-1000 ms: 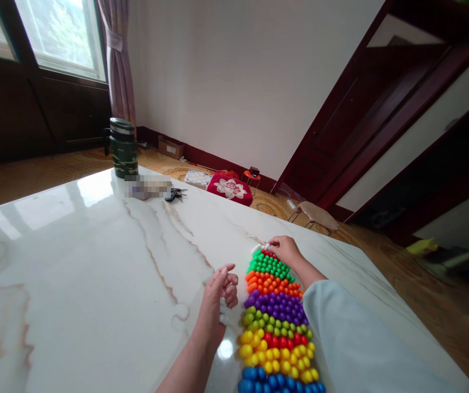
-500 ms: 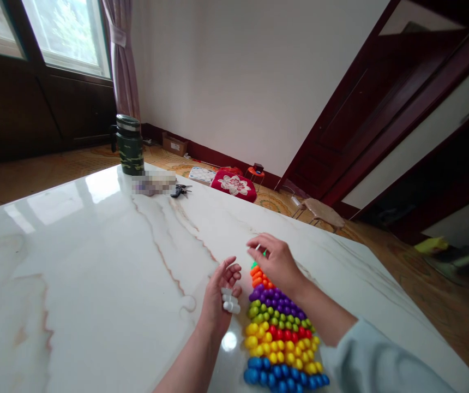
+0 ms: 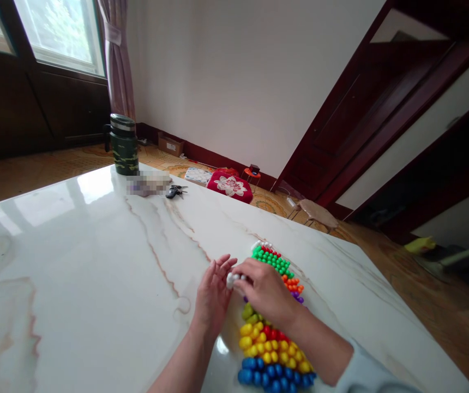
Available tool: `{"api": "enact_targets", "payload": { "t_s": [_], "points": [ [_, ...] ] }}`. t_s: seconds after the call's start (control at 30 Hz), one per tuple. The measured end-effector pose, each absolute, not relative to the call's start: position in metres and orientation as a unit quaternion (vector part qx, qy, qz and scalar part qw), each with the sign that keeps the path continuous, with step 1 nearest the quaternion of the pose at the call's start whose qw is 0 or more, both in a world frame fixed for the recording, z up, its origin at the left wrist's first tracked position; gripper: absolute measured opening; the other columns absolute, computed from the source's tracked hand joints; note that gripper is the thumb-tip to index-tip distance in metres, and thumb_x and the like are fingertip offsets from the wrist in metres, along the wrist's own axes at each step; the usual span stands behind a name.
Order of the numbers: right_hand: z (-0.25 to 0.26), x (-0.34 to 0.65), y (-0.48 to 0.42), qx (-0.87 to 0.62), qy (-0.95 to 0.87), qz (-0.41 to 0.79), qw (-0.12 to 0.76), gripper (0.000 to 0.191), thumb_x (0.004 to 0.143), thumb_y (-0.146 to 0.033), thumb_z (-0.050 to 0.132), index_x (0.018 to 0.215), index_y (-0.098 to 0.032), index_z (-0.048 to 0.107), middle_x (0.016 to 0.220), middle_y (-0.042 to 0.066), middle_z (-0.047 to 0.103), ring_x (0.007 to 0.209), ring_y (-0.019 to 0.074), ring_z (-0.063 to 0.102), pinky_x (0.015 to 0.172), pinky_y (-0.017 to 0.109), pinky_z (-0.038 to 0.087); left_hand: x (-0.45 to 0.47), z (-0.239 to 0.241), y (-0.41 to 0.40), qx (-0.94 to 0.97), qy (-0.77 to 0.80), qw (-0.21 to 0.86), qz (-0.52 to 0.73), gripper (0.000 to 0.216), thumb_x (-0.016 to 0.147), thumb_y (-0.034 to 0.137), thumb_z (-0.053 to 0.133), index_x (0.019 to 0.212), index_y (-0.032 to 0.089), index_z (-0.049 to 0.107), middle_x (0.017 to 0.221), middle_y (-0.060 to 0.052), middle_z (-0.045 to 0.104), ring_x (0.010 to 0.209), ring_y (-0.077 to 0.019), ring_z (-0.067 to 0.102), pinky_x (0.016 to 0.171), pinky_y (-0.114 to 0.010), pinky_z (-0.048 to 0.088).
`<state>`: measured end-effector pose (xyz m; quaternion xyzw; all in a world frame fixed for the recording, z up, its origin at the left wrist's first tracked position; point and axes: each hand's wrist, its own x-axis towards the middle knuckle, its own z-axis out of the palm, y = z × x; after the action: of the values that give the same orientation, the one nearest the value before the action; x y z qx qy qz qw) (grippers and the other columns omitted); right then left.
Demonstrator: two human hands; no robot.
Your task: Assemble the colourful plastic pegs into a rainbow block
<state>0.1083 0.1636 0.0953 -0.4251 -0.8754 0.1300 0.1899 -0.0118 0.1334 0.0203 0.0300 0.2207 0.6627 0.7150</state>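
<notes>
My left hand is held palm up beside the bead rows, its fingers spread and lightly curled. Against its palm side, my right hand pinches a few white double-ended beads. Whether any other white bead lies in the left palm is hidden. Beneath and around my right hand, rounded beads lie in coloured bands on the table: blue beads nearest me, then yellow beads, red, olive, purple, orange beads and green beads. A few red and white beads sit at the far end. My right forearm covers part of the bands.
The glossy white marbled table carries a camouflage mug, a blurred item and keys at its far corner. Beyond its edge are a red flowered cushion and a stool.
My right hand has come back from the far end of the bead rows to my left hand and now grips white beads that lay in the left palm. White beads show at the far end.
</notes>
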Motion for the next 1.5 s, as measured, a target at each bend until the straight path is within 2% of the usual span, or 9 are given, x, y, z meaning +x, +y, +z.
{"api": "enact_targets", "payload": {
  "t_s": [0.1,0.17,0.33,0.43,0.9,1.13,1.23,1.37,1.5],
  "points": [
    [0.104,0.152,0.213,-0.486,-0.784,0.038,0.383,0.016,0.084,-0.026,0.059,0.095,-0.02,0.069,0.092,0.005,0.069,0.078,0.016,0.062,0.074,0.027,0.049,-0.01,0.015,0.135,0.046,0.226,0.714,0.661,0.038,0.082,0.044,0.063,0.109,0.018,0.062,0.112,-0.008,0.064,0.091,-0.0155,0.058,0.067,-0.023,0.046],
    [0.101,0.186,0.249,-0.556,-0.717,-0.021,0.419,0.021,0.081,-0.026,0.059,0.096,-0.017,0.07,0.093,0.007,0.07,0.074,0.0168,0.063,0.072,0.029,0.05,-0.009,0.014,0.136,0.053,0.231,0.716,0.657,0.04,0.08,0.046,0.064,0.109,0.018,0.062,0.111,-0.008,0.064,0.09,-0.0153,0.058,0.066,-0.023,0.045],
    [0.063,0.233,0.291,-0.691,-0.697,0.053,0.184,0.017,0.073,-0.02,0.062,0.085,-0.02,0.075,0.083,0.004,0.074,0.074,0.0173,0.066,0.07,0.026,0.049,-0.009,0.013,0.136,0.057,0.239,0.716,0.653,0.044,0.076,0.047,0.068,0.108,0.018,0.062,0.109,-0.008,0.064,0.087,-0.0147,0.058,0.064,-0.023,0.045],
    [0.047,0.233,0.291,-0.687,-0.711,0.062,0.135,0.018,0.074,-0.024,0.063,0.087,-0.022,0.076,0.09,0.003,0.075,0.081,0.0177,0.067,0.072,0.025,0.048,-0.008,0.012,0.137,0.063,0.24,0.717,0.651,0.045,0.075,0.047,0.068,0.108,0.018,0.061,0.108,-0.008,0.064,0.086,-0.0143,0.058,0.064,-0.022,0.045],
    [0.063,0.221,0.28,-0.675,-0.731,0.073,0.072,0.022,0.08,-0.033,0.057,0.086,-0.026,0.076,0.091,0.002,0.075,0.084,0.0188,0.067,0.073,0.026,0.047,-0.008,0.011,0.137,0.054,0.241,0.718,0.65,0.043,0.073,0.043,0.07,0.107,0.017,0.062,0.105,-0.007,0.066,0.081,-0.0134,0.06,0.062,-0.022,0.046],
    [0.062,0.198,0.293,-0.566,-0.799,0.085,0.185,0.029,0.085,-0.03,0.053,0.104,-0.023,0.073,0.111,0.005,0.07,0.1,0.0183,0.064,0.09,0.029,0.047,-0.008,0.011,0.138,0.051,0.243,0.718,0.65,0.041,0.075,0.041,0.069,0.107,0.017,0.063,0.104,-0.008,0.066,0.08,-0.0135,0.061,0.061,-0.021,0.047],
    [0.057,0.187,0.296,-0.5,-0.842,0.12,0.164,0.027,0.083,-0.027,0.056,0.103,-0.024,0.073,0.11,0.003,0.07,0.105,0.0195,0.062,0.098,0.033,0.044,-0.008,0.01,0.137,0.049,0.242,0.717,0.652,0.041,0.075,0.041,0.069,0.107,0.016,0.063,0.104,-0.008,0.067,0.079,-0.0135,0.061,0.061,-0.021,0.047],
    [0.049,0.182,0.3,-0.478,-0.854,0.145,0.141,0.024,0.082,-0.025,0.055,0.096,-0.024,0.075,0.106,0.004,0.071,0.102,0.0203,0.063,0.098,0.036,0.045,-0.008,0.009,0.138,0.046,0.236,0.716,0.656,0.038,0.077,0.038,0.068,0.107,0.016,0.063,0.103,-0.008,0.067,0.078,-0.0129,0.061,0.06,-0.021,0.047],
    [0.062,0.181,0.289,-0.481,-0.834,0.161,0.216,0.024,0.081,-0.027,0.057,0.098,-0.021,0.074,0.109,0.007,0.07,0.105,0.0211,0.063,0.1,0.038,0.045,-0.01,0.012,0.139,0.049,0.234,0.717,0.654,0.037,0.077,0.037,0.068,0.107,0.016,0.064,0.102,-0.009,0.067,0.077,-0.013,0.062,0.06,-0.021,0.048]
  ]
}}
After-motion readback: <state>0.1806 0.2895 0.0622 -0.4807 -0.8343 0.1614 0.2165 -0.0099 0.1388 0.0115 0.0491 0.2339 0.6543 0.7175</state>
